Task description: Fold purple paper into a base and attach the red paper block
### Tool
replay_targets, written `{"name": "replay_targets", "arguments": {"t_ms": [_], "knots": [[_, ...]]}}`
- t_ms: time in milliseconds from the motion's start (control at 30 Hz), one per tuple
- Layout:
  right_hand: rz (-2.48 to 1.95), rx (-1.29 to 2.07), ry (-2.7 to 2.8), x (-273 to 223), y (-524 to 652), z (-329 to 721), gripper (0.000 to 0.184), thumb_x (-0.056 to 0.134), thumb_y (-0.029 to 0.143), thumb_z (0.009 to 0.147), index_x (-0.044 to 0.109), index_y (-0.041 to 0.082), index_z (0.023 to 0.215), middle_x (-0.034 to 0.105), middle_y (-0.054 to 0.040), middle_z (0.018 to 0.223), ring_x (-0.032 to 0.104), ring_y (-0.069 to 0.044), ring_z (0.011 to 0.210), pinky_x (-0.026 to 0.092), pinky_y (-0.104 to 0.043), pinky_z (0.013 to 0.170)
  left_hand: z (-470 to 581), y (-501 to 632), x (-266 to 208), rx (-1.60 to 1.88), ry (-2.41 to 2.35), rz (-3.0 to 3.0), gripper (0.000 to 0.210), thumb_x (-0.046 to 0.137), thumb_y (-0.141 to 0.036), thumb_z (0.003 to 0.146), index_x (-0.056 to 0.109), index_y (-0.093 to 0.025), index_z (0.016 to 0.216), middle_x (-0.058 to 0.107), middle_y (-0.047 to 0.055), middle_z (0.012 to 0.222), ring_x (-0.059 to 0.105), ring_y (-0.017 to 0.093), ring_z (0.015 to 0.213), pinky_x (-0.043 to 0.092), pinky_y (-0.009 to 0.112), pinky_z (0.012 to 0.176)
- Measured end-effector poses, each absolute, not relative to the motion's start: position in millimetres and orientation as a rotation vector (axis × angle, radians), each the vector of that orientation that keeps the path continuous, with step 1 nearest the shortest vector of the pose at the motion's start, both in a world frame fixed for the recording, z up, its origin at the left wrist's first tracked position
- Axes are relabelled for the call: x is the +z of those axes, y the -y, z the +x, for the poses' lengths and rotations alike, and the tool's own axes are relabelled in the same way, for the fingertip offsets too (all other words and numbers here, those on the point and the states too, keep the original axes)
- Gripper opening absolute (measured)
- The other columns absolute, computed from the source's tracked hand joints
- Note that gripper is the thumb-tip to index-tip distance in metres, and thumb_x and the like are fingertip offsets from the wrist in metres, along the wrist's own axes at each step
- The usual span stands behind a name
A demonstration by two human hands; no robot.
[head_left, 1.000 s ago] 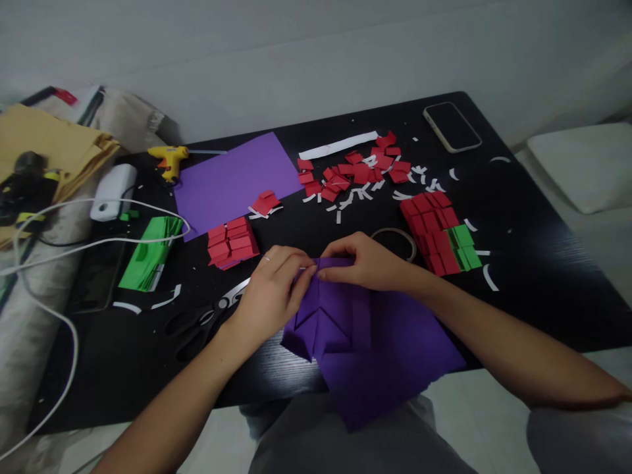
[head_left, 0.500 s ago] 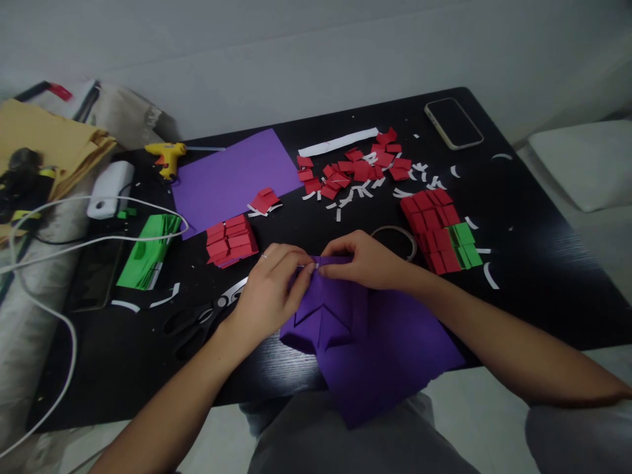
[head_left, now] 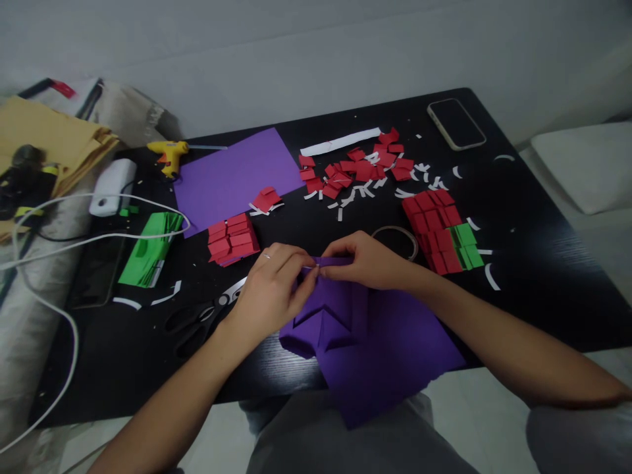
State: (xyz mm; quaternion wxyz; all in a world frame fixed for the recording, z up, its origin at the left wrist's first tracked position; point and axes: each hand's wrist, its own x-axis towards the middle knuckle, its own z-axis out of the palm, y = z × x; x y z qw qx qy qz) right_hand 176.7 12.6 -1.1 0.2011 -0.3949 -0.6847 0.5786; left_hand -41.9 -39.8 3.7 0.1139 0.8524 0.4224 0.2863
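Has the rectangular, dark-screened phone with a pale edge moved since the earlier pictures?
No: the phone keeps its place against the black table's far right corner.

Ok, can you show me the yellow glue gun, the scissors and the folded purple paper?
Yellow glue gun [head_left: 172, 152]: head view, on its yellow body.
Scissors [head_left: 224, 299]: head view, on the metal around the pivot.
Folded purple paper [head_left: 330, 294]: head view, just above its pointed fold.

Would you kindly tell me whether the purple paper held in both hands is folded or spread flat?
Folded: the purple paper shows creases and angled flaps on its near half.
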Motion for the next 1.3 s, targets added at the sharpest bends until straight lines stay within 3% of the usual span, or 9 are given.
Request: {"name": "replay_targets", "arguments": {"t_ms": [1300], "knots": [[-1.131, 1.637, 1.952, -4.5, -11.8, 176.0, 0.018, 0.074, 0.032, 0.083, 0.082, 0.016, 0.089, 0.077, -0.0011, 0.081, 0.065, -0.017, 0.078, 0.046, -0.028, 0.071, -44.3, 38.4, 2.7, 0.710, -1.249, 2.527, 0.007, 0.057, -0.019, 0.102, 0.063, -0.019, 0.100, 0.072, 0.009, 0.100, 0.065, 0.024, 0.095, 0.054, 0.041, 0.086]]}}
